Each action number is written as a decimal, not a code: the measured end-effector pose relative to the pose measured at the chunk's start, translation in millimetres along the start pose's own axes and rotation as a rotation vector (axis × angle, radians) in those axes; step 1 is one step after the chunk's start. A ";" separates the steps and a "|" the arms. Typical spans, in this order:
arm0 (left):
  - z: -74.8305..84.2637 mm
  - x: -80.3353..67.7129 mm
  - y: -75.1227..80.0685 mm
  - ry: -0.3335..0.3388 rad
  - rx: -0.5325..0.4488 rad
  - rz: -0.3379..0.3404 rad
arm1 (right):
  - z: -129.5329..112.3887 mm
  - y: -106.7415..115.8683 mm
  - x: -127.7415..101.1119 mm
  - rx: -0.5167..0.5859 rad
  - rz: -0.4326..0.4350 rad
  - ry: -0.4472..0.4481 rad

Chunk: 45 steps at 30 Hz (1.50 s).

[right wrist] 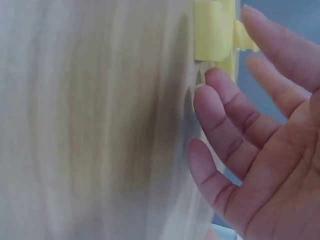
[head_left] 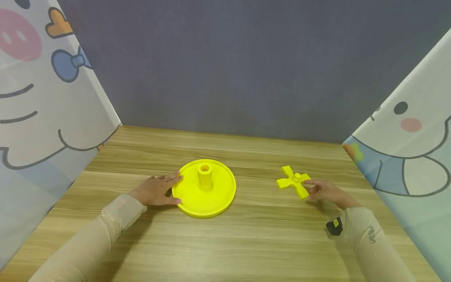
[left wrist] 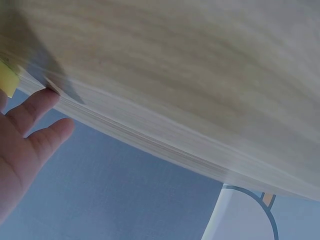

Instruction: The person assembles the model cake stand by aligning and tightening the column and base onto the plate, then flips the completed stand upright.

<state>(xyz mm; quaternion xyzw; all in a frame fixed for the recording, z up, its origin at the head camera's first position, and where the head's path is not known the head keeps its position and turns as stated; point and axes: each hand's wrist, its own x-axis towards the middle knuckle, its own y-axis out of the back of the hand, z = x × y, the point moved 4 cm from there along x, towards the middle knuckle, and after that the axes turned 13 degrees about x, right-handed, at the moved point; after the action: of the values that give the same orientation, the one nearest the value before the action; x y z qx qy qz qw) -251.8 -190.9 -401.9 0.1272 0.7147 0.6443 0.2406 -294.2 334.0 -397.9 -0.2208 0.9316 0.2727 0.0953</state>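
A round yellow tray [head_left: 220,197] with a raised rim lies on the table, and a hollow upright post [head_left: 205,179] rises from it. At its left side my left hand [head_left: 155,190] touches the rim with spread fingers and thumb. To the right lies a flat yellow cross-shaped piece [head_left: 289,181] with a small round knob at its centre. My right hand [head_left: 325,192] is at the cross's right side, fingertips at its arms. In the right wrist view, the fingers [right wrist: 210,107] are loosely bent beside the yellow piece [right wrist: 212,32]. Only a sliver of yellow shows in the left wrist view.
The wood-grain table [head_left: 246,243] carries both yellow parts, with a gap between them. A grey-blue panel [head_left: 225,70] stands behind it. Printed cartoon cloths [head_left: 42,109] hang along the left and right sides. A small black device [head_left: 334,227] sits at my right wrist.
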 end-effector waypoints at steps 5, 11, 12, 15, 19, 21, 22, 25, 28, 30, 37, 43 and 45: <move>0.8 -1.0 1.1 0.007 -0.001 -0.005 | 5.1 -2.5 5.5 0.040 -0.013 -0.031; 1.3 -1.5 1.1 0.014 -0.006 -0.018 | 6.6 -5.3 10.1 0.013 0.002 -0.018; 1.4 -1.5 1.1 0.013 -0.008 -0.019 | 6.3 -5.6 10.7 0.006 0.002 -0.016; 1.4 -1.4 1.3 0.010 -0.013 -0.016 | 5.8 -6.0 12.6 -0.017 0.013 -0.025; 0.8 -0.7 0.7 0.008 -0.006 -0.010 | 3.9 -7.6 14.9 -0.051 0.017 -0.027; 0.5 -0.4 0.6 0.009 0.000 -0.007 | 2.6 -8.4 16.2 -0.049 0.013 -0.028; 0.3 -0.3 0.7 0.009 0.005 -0.005 | 2.1 -8.8 16.9 -0.045 0.007 -0.025; 0.4 -0.2 1.2 0.009 0.010 0.001 | 0.3 -9.6 18.5 -0.039 -0.007 -0.012; 0.7 -0.6 1.6 0.008 0.011 0.003 | -1.1 -11.3 20.6 -0.041 -0.020 0.001; 0.9 -0.8 1.7 0.009 0.010 0.000 | -2.0 -13.0 22.5 -0.045 -0.031 0.012; 2.5 -0.8 4.4 0.005 0.008 -0.001 | -9.1 -22.3 25.6 0.001 -0.097 0.027; 2.3 -0.6 5.8 0.008 0.007 -0.011 | -13.4 -28.0 31.6 -0.051 -0.102 0.028; 2.2 -0.3 5.1 0.011 0.006 -0.020 | -14.1 -29.4 33.0 -0.096 -0.084 0.040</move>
<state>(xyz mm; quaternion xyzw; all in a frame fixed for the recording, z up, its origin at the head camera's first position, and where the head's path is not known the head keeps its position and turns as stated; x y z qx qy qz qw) -251.1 -188.5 -397.0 0.1174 0.7189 0.6406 0.2428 -310.6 292.2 -409.6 -0.2694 0.9090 0.3084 0.0775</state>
